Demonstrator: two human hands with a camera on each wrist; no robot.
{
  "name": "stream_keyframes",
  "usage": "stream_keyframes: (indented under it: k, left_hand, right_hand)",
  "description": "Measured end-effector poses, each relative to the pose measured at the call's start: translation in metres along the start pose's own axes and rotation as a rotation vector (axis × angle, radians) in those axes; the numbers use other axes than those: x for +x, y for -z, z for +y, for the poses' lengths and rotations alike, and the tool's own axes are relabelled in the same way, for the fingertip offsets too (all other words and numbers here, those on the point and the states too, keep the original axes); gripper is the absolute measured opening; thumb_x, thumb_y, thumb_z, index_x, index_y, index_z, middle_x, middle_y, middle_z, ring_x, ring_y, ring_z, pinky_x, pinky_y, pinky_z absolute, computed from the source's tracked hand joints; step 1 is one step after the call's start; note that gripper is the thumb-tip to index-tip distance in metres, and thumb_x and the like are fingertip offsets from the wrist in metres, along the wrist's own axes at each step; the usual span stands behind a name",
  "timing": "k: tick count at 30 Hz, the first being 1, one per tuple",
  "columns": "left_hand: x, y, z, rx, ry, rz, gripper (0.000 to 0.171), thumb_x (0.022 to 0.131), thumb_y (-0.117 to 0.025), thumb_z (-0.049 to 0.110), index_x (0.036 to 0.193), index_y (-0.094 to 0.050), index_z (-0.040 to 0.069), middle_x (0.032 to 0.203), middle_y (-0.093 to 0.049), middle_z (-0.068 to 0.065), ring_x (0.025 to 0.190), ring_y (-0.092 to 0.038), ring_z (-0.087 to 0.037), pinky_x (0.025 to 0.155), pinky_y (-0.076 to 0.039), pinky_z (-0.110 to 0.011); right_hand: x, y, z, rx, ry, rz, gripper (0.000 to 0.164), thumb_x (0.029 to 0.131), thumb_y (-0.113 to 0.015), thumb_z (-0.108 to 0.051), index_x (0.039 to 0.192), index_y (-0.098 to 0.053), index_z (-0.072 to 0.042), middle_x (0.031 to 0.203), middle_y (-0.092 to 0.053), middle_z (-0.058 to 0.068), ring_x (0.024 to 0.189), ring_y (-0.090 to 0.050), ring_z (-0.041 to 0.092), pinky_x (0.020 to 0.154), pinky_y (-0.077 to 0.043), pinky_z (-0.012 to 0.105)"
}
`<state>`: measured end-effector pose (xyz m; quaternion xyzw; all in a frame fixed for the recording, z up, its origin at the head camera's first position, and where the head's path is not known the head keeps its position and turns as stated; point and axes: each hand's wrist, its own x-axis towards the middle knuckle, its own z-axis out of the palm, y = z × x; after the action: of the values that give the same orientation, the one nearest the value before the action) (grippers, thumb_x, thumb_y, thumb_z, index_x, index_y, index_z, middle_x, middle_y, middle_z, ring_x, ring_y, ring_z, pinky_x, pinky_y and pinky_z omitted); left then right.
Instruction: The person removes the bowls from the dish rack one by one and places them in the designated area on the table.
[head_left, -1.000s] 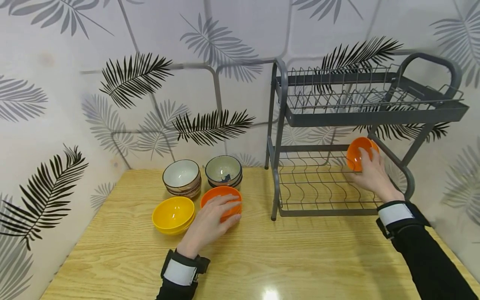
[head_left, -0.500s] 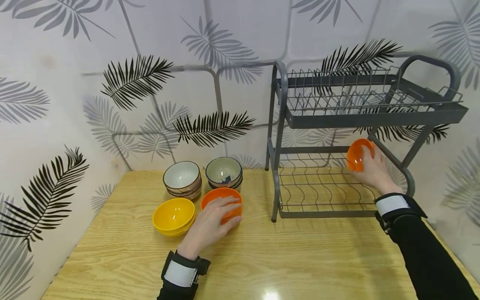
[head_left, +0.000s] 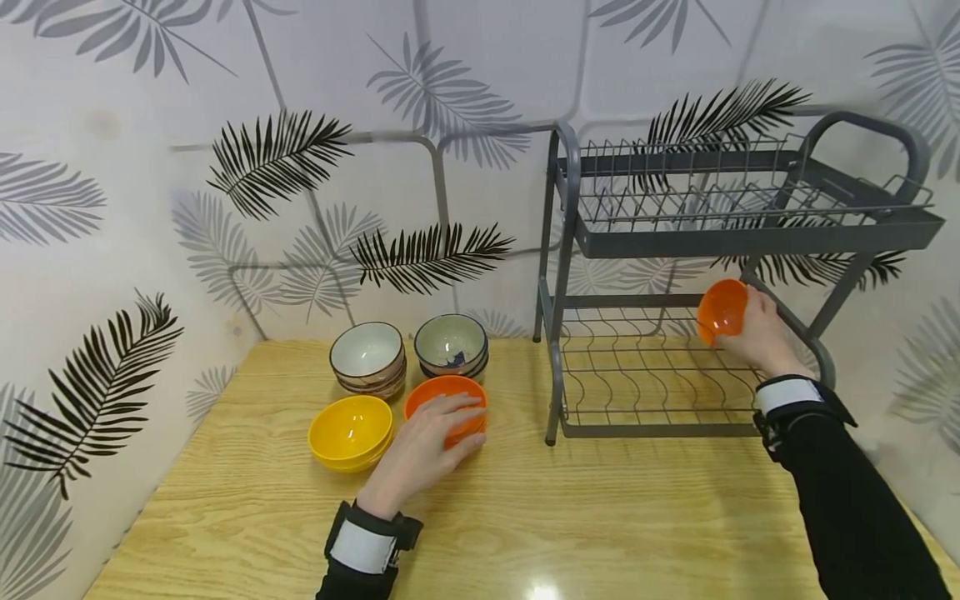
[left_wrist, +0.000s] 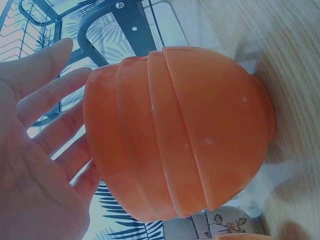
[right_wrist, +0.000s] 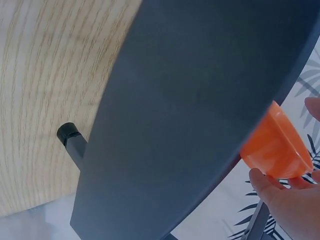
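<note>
At the right end of the rack's lower tier (head_left: pixel 630 367), an orange bowl (head_left: pixel 722 312) stands tipped on its side, its opening turned left. My right hand (head_left: pixel 761 337) holds it from the right; in the right wrist view fingertips (right_wrist: pixel 260 181) meet the bowl near its rim. On the table, a nested stack of orange bowls (left_wrist: pixel 200 130) sits upright. My left hand (head_left: pixel 423 446) lies over the near side of that stack with fingers extended, and the left wrist view has the fingertips along the top bowl's rim.
Left of the orange stack are nested yellow bowls (head_left: pixel 351 429). Behind stand a stack of white bowls with dark rims (head_left: pixel 367 354) and a stack of greenish patterned bowls (head_left: pixel 450 343). The rack's grey upper tier (head_left: pixel 757 242) overhangs the right hand. A patterned wall closes off the back.
My right hand's fingers have shifted from over the tipped bowl's opening to its right side, uncovering more of the inside. The left hand and the table stacks stay put.
</note>
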<state>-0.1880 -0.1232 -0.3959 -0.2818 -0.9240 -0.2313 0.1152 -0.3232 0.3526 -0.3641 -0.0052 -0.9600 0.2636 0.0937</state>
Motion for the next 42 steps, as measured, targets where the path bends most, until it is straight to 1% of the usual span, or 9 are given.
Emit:
stream_keyframes:
  k: [7, 13, 18, 23, 26, 31, 34, 37, 42]
  left_hand:
    - [-0.001, 0.0, 0.0, 0.001, -0.004, 0.0, 0.038, 0.096, -0.069, 0.028, 0.131, -0.068, 0.012, 0.14, -0.063, -0.01, 0.134, -0.057, -0.03, 0.12, -0.038, -0.05]
    - [-0.001, -0.001, 0.0, 0.003, -0.006, 0.003, 0.038, 0.095, -0.07, 0.025, 0.13, -0.068, 0.01, 0.139, -0.064, -0.011, 0.133, -0.057, -0.031, 0.119, -0.038, -0.051]
    - [-0.002, -0.002, -0.002, -0.004, 0.006, -0.004, 0.038, 0.095, -0.071, 0.024, 0.129, -0.068, 0.01, 0.139, -0.064, -0.012, 0.133, -0.057, -0.032, 0.119, -0.038, -0.052]
    - [-0.002, -0.004, -0.003, -0.005, 0.003, -0.014, 0.038, 0.095, -0.07, 0.026, 0.13, -0.068, 0.011, 0.139, -0.064, -0.011, 0.132, -0.057, -0.031, 0.119, -0.038, -0.052]
    - [-0.001, -0.004, -0.004, 0.004, -0.002, -0.018, 0.039, 0.096, -0.069, 0.028, 0.131, -0.067, 0.012, 0.14, -0.063, -0.009, 0.133, -0.057, -0.03, 0.12, -0.038, -0.05]
    - [-0.001, 0.0, -0.004, -0.002, -0.005, -0.005, 0.039, 0.096, -0.069, 0.027, 0.131, -0.067, 0.012, 0.14, -0.064, -0.009, 0.133, -0.057, -0.03, 0.119, -0.039, -0.05]
    - [-0.001, 0.001, -0.004, -0.009, -0.006, -0.006, 0.039, 0.096, -0.069, 0.027, 0.131, -0.067, 0.011, 0.14, -0.064, -0.01, 0.133, -0.057, -0.03, 0.119, -0.038, -0.051]
    - [-0.002, 0.002, -0.004, -0.018, -0.006, -0.008, 0.039, 0.096, -0.069, 0.027, 0.131, -0.067, 0.01, 0.14, -0.064, -0.01, 0.133, -0.057, -0.03, 0.12, -0.038, -0.051]
    - [-0.003, 0.003, -0.004, -0.026, -0.009, -0.003, 0.039, 0.095, -0.069, 0.026, 0.131, -0.067, 0.01, 0.139, -0.064, -0.01, 0.133, -0.057, -0.031, 0.12, -0.038, -0.051]
  right_hand:
    - [0.004, 0.003, 0.003, 0.026, -0.002, -0.028, 0.094, 0.088, -0.063, -0.011, 0.154, -0.001, 0.014, 0.153, -0.006, 0.048, 0.136, -0.017, 0.068, 0.106, -0.024, 0.081]
    - [0.009, 0.005, 0.005, 0.037, 0.004, -0.028, 0.084, 0.091, -0.062, -0.011, 0.152, -0.011, 0.017, 0.15, -0.015, 0.049, 0.136, -0.019, 0.067, 0.106, -0.025, 0.081]
    - [0.013, 0.003, 0.004, 0.028, -0.073, -0.049, 0.085, 0.09, -0.058, -0.006, 0.154, -0.005, 0.013, 0.151, -0.013, 0.048, 0.136, -0.02, 0.067, 0.108, -0.026, 0.08]
    - [0.014, 0.003, 0.001, 0.026, -0.132, -0.042, 0.078, 0.091, -0.05, -0.001, 0.157, -0.007, 0.007, 0.151, -0.015, 0.046, 0.135, -0.023, 0.066, 0.107, -0.029, 0.079]
    - [0.015, 0.003, -0.003, 0.016, -0.101, -0.018, 0.072, 0.093, -0.048, -0.001, 0.156, -0.014, 0.004, 0.148, -0.017, 0.046, 0.129, -0.029, 0.066, 0.101, -0.036, 0.078]
    - [0.016, 0.002, -0.009, -0.039, -0.017, 0.011, 0.065, 0.093, -0.054, -0.005, 0.151, -0.025, 0.003, 0.144, -0.02, 0.048, 0.119, -0.036, 0.066, 0.088, -0.044, 0.074]
    - [0.016, 0.002, -0.012, -0.061, -0.024, -0.003, 0.068, 0.093, -0.057, -0.007, 0.152, -0.025, 0.002, 0.143, -0.02, 0.049, 0.124, -0.031, 0.067, 0.088, -0.044, 0.074]
    - [0.016, 0.002, -0.015, -0.077, -0.038, -0.022, 0.072, 0.093, -0.06, -0.008, 0.154, -0.023, 0.003, 0.141, -0.025, 0.048, 0.128, -0.027, 0.066, 0.09, -0.044, 0.074]
    - [0.015, 0.0, -0.019, -0.085, -0.052, 0.003, 0.077, 0.091, -0.064, -0.009, 0.154, -0.023, 0.007, 0.137, -0.036, 0.043, 0.124, -0.033, 0.062, 0.094, -0.042, 0.071]
